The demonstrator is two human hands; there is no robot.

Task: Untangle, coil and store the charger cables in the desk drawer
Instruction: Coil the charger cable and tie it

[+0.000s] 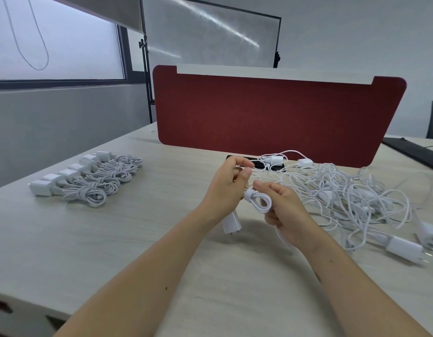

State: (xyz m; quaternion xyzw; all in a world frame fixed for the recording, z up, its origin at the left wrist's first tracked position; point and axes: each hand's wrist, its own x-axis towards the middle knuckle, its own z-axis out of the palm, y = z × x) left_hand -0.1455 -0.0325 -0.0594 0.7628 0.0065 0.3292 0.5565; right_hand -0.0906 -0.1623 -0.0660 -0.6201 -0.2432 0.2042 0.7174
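Reaching in from 6 o'clock over the pale wood-grain tabletop (pixel 162 239), two bare forearms meet near mid-frame. Left hand (pixel 228 188): closed around a white charger cable, its plug block (pixel 231 221) hanging below the palm with prongs pointing down, a strand pinched between thumb and forefinger at the top. Right hand (pixel 287 212): fingers curled, holding the small wound coil (pixel 258 200) of that same cable between the two hands. At 3 o'clock, a loose tangle of white cables (pixel 344 198) with several plug blocks lies spread on the tabletop, one strand running from it toward the hands. At 9 o'clock, well apart from the tangle, a row of coiled chargers (pixel 89 178) lies side by side, plug blocks turned left. At 12 o'clock, behind the tangle, a dark red divider panel (pixel 278 113) stands upright along the far edge; beyond it, a whiteboard (pixel 210 35).
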